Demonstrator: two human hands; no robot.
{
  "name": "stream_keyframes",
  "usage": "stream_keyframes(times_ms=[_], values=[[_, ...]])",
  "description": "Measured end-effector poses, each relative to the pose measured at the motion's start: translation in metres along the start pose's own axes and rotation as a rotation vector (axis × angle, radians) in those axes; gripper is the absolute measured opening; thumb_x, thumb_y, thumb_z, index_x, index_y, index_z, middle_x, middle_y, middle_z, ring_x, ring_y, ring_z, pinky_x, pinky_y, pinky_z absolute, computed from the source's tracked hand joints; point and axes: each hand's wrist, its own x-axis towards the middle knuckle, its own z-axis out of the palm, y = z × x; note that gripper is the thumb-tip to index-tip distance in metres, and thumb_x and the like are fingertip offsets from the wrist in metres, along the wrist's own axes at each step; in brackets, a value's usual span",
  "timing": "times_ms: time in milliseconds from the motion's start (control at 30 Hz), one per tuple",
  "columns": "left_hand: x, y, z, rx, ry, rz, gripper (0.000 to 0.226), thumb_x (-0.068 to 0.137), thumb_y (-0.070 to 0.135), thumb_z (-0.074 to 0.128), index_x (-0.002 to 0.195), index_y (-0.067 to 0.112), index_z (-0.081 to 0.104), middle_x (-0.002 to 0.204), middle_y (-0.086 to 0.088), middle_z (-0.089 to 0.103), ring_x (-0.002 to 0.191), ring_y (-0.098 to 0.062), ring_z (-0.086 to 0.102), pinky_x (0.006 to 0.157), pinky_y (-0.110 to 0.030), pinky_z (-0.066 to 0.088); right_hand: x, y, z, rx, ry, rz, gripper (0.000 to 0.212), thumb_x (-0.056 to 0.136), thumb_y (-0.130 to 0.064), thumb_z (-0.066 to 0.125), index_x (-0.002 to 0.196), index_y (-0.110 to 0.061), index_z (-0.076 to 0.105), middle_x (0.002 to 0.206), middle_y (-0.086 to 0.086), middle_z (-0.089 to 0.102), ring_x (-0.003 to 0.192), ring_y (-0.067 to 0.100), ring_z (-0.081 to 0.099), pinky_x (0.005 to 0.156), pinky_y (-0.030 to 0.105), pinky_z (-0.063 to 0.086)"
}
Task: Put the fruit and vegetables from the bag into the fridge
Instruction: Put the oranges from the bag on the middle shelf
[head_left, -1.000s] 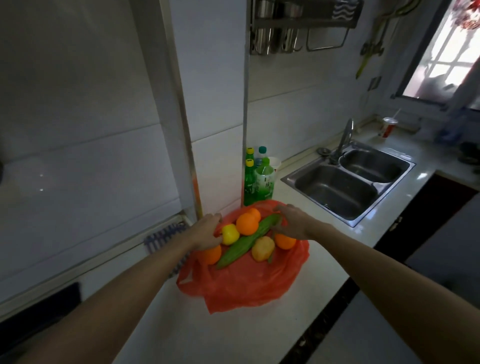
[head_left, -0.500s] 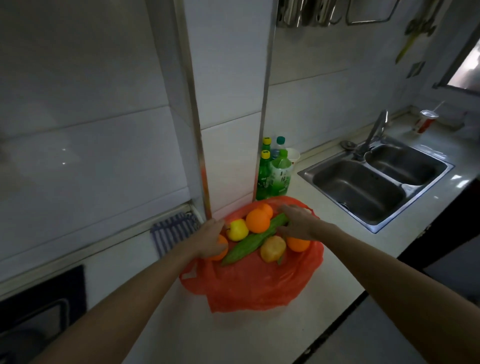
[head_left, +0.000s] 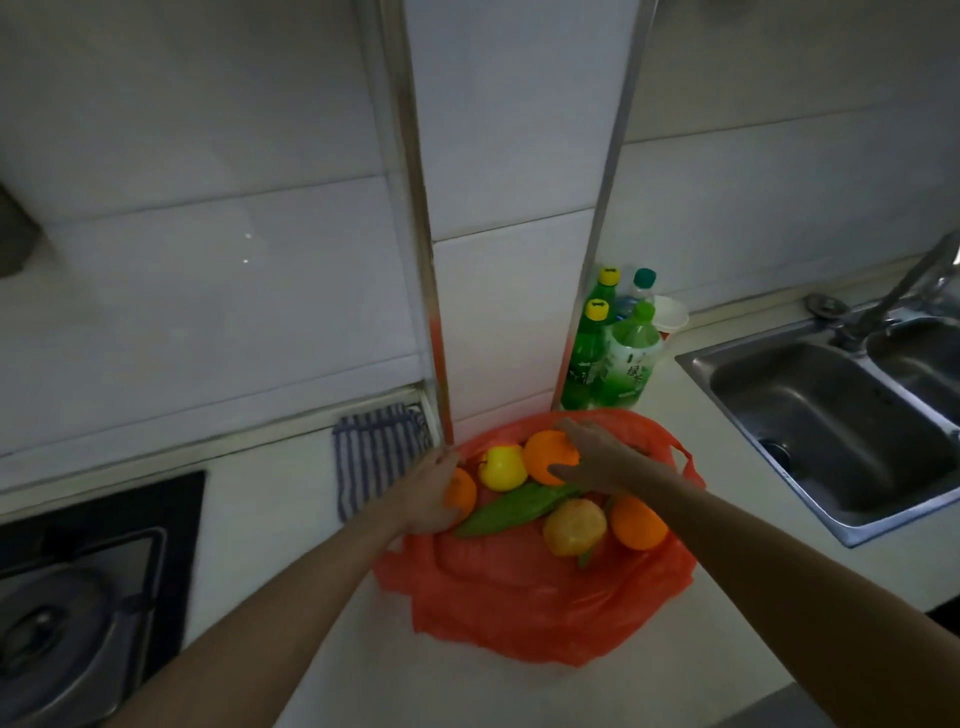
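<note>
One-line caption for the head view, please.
Left hand grips the left orange, right hand the top orange, in a red bag on the counter.

Head view, sole camera: worn, wide-angle, facing forward and steeply down, close over the counter (head_left: 270, 519) against the tiled wall (head_left: 208, 260). Red bag (head_left: 519, 597) near centre, sink (head_left: 831, 415) at 3 o'clock, hob (head_left: 78, 597) at 8 o'clock.

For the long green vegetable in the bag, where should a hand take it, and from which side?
Grip the vegetable round its bare middle from above, fingers across its length. It lies flat and diagonal; its far end runs under the right hand, which holds an orange.
</note>
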Motion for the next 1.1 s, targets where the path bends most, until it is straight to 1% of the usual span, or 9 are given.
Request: stream_keyframes(times_ms=[133, 300, 400, 500, 600, 767, 867, 1000, 1100], values=[[0.004, -0.003, 0.011, 0.014, 0.004, -0.038, 0.065, 0.081, 0.030, 0.068, 0.135, 0.013, 0.037, 0.135, -0.013, 0.039, 0.126, -0.028, 0.040, 0.099, -0.031, 0.038, 0.020, 0.008, 0.003, -0.035, -0.016, -0.053, 0.086, 0.081, -0.036, 0.072, 0.150, -0.016, 0.026, 0.155, 0.014, 0.026, 0.142, 0.032, 0.027, 0.115, 0.041, 0.026], [0.009, -0.005, 0.025, 0.042, 0.011, -0.105, 0.068, 0.080, 0.036, 0.066, 0.136, 0.016, 0.034, 0.135, -0.014, 0.035, 0.123, -0.030, 0.042, 0.101, -0.034, 0.039, 0.036, 0.016, 0.009, -0.084, -0.026, -0.116, 0.086, 0.081, -0.039, 0.071, 0.150, -0.015, 0.026, 0.156, 0.013, 0.024, 0.143, 0.032, 0.024, 0.116, 0.041, 0.023], [0.014, -0.009, 0.031, 0.057, -0.013, -0.145, 0.075, 0.077, 0.036, 0.068, 0.139, 0.018, 0.029, 0.134, -0.016, 0.035, 0.122, -0.034, 0.042, 0.101, -0.038, 0.040, 0.044, 0.017, 0.011, -0.101, -0.012, -0.158, 0.085, 0.079, -0.041, 0.072, 0.148, -0.016, 0.030, 0.153, 0.013, 0.029, 0.140, 0.033, 0.029, 0.114, 0.042, 0.027], [0.019, -0.012, 0.036, 0.058, -0.041, -0.184, 0.086, 0.075, 0.035, 0.069, 0.145, 0.020, 0.021, 0.139, -0.019, 0.029, 0.125, -0.039, 0.039, 0.104, -0.044, 0.039, 0.049, 0.020, 0.012, -0.104, -0.041, -0.169, 0.089, 0.078, -0.044, 0.072, 0.150, -0.018, 0.027, 0.155, 0.012, 0.024, 0.143, 0.033, 0.023, 0.116, 0.043, 0.022], [0.026, -0.012, 0.042, 0.066, -0.049, -0.196, 0.093, 0.074, 0.031, 0.071, 0.148, 0.018, 0.016, 0.142, -0.020, 0.026, 0.129, -0.039, 0.036, 0.106, -0.043, 0.037, 0.050, 0.024, 0.013, -0.093, -0.045, -0.173, 0.090, 0.077, -0.044, 0.074, 0.150, -0.018, 0.027, 0.156, 0.011, 0.023, 0.144, 0.031, 0.020, 0.117, 0.043, 0.019], [0.032, -0.011, 0.046, 0.021, 0.003, -0.218, 0.087, 0.076, 0.026, 0.073, 0.147, 0.015, 0.023, 0.138, -0.021, 0.031, 0.126, -0.039, 0.041, 0.104, -0.039, 0.038, 0.047, 0.023, 0.007, -0.055, -0.041, -0.216, 0.083, 0.074, -0.043, 0.076, 0.144, -0.019, 0.037, 0.148, 0.010, 0.034, 0.137, 0.030, 0.032, 0.112, 0.040, 0.029], [0.029, -0.008, 0.044, -0.010, 0.020, -0.224, 0.088, 0.075, 0.027, 0.074, 0.147, 0.015, 0.024, 0.140, -0.020, 0.031, 0.128, -0.037, 0.040, 0.106, -0.037, 0.037, 0.044, 0.023, 0.003, -0.053, -0.049, -0.249, 0.083, 0.074, -0.042, 0.076, 0.144, -0.018, 0.038, 0.147, 0.011, 0.036, 0.136, 0.030, 0.033, 0.112, 0.040, 0.030], [0.020, 0.001, 0.036, -0.052, 0.063, -0.223, 0.087, 0.076, 0.027, 0.074, 0.146, 0.018, 0.024, 0.137, -0.018, 0.035, 0.125, -0.035, 0.042, 0.101, -0.035, 0.038, 0.037, 0.019, -0.005, -0.085, -0.052, -0.309, 0.078, 0.076, -0.040, 0.076, 0.142, -0.018, 0.040, 0.144, 0.009, 0.040, 0.132, 0.029, 0.038, 0.109, 0.039, 0.033], [0.012, 0.008, 0.029, -0.065, 0.078, -0.225, 0.086, 0.078, 0.029, 0.073, 0.147, 0.021, 0.022, 0.133, -0.016, 0.038, 0.122, -0.032, 0.044, 0.095, -0.034, 0.038, 0.032, 0.015, -0.010, -0.079, -0.063, -0.319, 0.073, 0.078, -0.038, 0.075, 0.140, -0.017, 0.042, 0.142, 0.011, 0.043, 0.130, 0.031, 0.041, 0.108, 0.040, 0.035]])
